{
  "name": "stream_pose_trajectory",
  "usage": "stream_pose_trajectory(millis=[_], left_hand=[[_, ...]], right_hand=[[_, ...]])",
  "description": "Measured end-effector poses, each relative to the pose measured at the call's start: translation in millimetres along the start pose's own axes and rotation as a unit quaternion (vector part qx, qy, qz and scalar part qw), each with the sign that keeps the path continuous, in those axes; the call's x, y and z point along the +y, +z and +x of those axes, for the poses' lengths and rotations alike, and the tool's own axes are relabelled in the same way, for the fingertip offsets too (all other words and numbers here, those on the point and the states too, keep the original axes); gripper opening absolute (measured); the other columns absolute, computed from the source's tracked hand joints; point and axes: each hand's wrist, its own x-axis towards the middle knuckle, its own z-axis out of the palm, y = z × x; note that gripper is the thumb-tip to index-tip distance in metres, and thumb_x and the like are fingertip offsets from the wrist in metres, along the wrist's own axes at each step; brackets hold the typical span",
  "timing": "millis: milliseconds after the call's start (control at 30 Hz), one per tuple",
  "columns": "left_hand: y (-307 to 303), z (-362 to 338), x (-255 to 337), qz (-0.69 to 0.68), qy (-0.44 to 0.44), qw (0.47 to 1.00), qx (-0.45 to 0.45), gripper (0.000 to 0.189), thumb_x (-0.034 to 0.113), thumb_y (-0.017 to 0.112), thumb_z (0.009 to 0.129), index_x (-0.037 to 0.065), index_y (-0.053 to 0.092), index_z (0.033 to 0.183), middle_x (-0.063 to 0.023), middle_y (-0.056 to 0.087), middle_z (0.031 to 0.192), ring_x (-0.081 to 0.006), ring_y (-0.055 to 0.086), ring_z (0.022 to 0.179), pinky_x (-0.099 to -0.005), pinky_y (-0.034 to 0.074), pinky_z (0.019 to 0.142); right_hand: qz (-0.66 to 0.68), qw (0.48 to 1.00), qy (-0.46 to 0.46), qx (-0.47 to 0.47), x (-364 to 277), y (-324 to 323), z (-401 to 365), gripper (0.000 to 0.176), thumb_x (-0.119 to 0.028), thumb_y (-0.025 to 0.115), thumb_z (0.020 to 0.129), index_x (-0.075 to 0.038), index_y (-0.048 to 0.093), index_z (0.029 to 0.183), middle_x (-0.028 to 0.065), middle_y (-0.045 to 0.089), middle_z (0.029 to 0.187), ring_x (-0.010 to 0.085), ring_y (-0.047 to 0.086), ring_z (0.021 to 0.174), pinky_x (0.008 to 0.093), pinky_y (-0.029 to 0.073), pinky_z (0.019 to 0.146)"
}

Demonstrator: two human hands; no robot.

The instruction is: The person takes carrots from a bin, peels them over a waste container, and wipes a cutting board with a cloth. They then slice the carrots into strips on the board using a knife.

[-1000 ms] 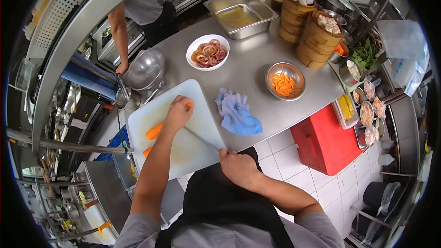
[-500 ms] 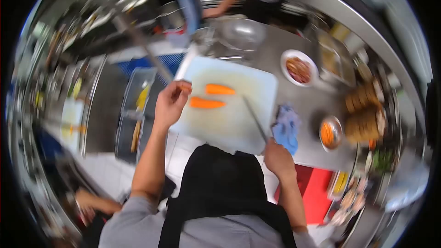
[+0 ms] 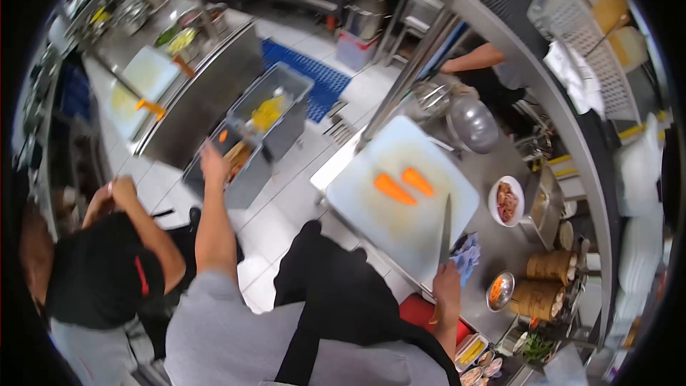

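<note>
My left hand (image 3: 213,163) is stretched out over a grey bin (image 3: 246,191), fingers extended and slightly blurred. A small orange piece (image 3: 224,136) shows just beyond the fingertips, apart from them. My right hand (image 3: 447,282) grips a knife (image 3: 446,225), whose blade lies over the right side of the white cutting board (image 3: 357,196). Two peeled carrot pieces, a longer one (image 3: 394,189) and a shorter one (image 3: 417,181), lie side by side on the board.
Right of the board are a blue cloth (image 3: 467,257), a white bowl of meat (image 3: 506,201), a metal bowl with orange pieces (image 3: 500,291) and bamboo steamers (image 3: 536,299). A second bin (image 3: 291,132) holds yellow scraps. One co-worker (image 3: 100,271) is at left, another's arm (image 3: 475,59) beyond the board.
The view has turned left. My left hand has moved from beside the carrots to over the bin, and the orange piece has left its fingers. My right hand still holds the knife.
</note>
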Motion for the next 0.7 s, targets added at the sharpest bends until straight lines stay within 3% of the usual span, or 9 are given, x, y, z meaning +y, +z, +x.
stream_pose_trajectory(millis=[133,200,267,367,500,567,600,667,700], left_hand=[[26.1,-69.8,36.3,-0.289,0.071,0.955,0.017,0.021,0.009,0.057,0.094,0.005,0.071,0.110,-0.0153,0.072,0.083,-0.0310,0.071,0.075,-0.0417,0.054,0.071],[9.6,-112.3,89.7,-0.365,-0.010,0.926,-0.100,0.021,0.008,0.055,0.096,0.004,0.070,0.109,-0.0123,0.069,0.077,-0.0235,0.071,0.070,-0.0363,0.054,0.068],[9.2,-134.5,130.3,-0.414,0.139,0.892,-0.120,0.021,0.007,0.054,0.097,0.005,0.070,0.110,-0.0099,0.068,0.078,-0.0201,0.068,0.066,-0.0338,0.053,0.065],[33.3,-110.8,148.3,-0.415,0.160,0.896,-0.006,0.027,0.003,0.050,0.098,0.005,0.067,0.118,-0.0066,0.066,0.077,-0.0139,0.064,0.066,-0.0305,0.051,0.063],[19.2,-17.9,108.7,-0.396,-0.040,0.917,-0.005,0.031,0.004,0.052,0.097,0.001,0.063,0.125,-0.0175,0.069,0.106,-0.0272,0.070,0.094,-0.0385,0.055,0.079],[49.0,32.6,61.5,-0.253,0.077,0.953,0.145,0.035,0.003,0.052,0.096,0.003,0.061,0.130,-0.0207,0.065,0.126,-0.0336,0.064,0.113,-0.0439,0.051,0.094],[73.2,52.9,24.6,-0.176,0.092,0.976,0.091,0.041,0.009,0.056,0.095,0.003,0.059,0.135,-0.0219,0.058,0.138,-0.0384,0.054,0.128,-0.0460,0.044,0.107],[-21.9,48.5,90.2,0.079,-0.138,0.982,-0.101,0.052,0.022,0.063,0.091,0.007,0.057,0.140,-0.0219,0.056,0.140,-0.0377,0.052,0.132,-0.0461,0.043,0.109],[6.8,58.5,59.1,0.009,-0.077,0.990,-0.116,0.048,0.022,0.063,0.091,0.008,0.060,0.137,-0.0217,0.061,0.134,-0.0348,0.058,0.124,-0.0446,0.047,0.103]], right_hand=[[-0.019,0.999,0.018,0.040,-12.2,11.6,-12.3,0.024,-0.018,0.048,0.101,0.004,0.051,0.110,0.0397,0.063,0.090,0.0562,0.061,0.091,0.0626,0.047,0.078],[-0.016,0.999,0.011,0.050,-11.7,27.9,-12.5,0.025,-0.019,0.048,0.101,0.004,0.049,0.110,0.0401,0.063,0.089,0.0576,0.062,0.087,0.0636,0.048,0.075],[-0.034,0.997,0.004,0.076,-7.5,39.1,-10.9,0.026,-0.020,0.048,0.101,0.004,0.049,0.109,0.0396,0.063,0.089,0.0584,0.062,0.086,0.0642,0.048,0.075],[-0.050,0.996,0.010,0.079,-3.5,41.0,-11.5,0.027,-0.022,0.048,0.102,0.004,0.048,0.108,0.0389,0.064,0.088,0.0593,0.062,0.084,0.0649,0.049,0.075],[-0.069,0.994,0.059,0.055,-13.0,30.5,-15.5,0.035,-0.029,0.046,0.102,0.002,0.049,0.117,0.0393,0.064,0.093,0.0584,0.061,0.091,0.0645,0.048,0.081],[-0.065,0.994,0.074,0.049,-25.4,25.9,-18.7,0.036,-0.030,0.046,0.103,0.002,0.048,0.117,0.0393,0.064,0.094,0.0582,0.061,0.092,0.0644,0.048,0.082],[-0.062,0.994,0.084,0.040,-31.1,24.4,-19.6,0.037,-0.031,0.046,0.103,0.003,0.048,0.116,0.0393,0.064,0.096,0.0581,0.061,0.093,0.0643,0.048,0.083],[-0.051,0.994,0.082,0.054,-25.1,30.2,-17.5,0.029,-0.023,0.048,0.102,0.004,0.046,0.111,0.0391,0.063,0.087,0.0595,0.061,0.085,0.0647,0.049,0.076],[-0.068,0.993,0.057,0.073,-16.2,38.4,-15.8,0.029,-0.023,0.048,0.102,0.005,0.046,0.112,0.0389,0.064,0.087,0.0586,0.062,0.085,0.0643,0.050,0.076]])
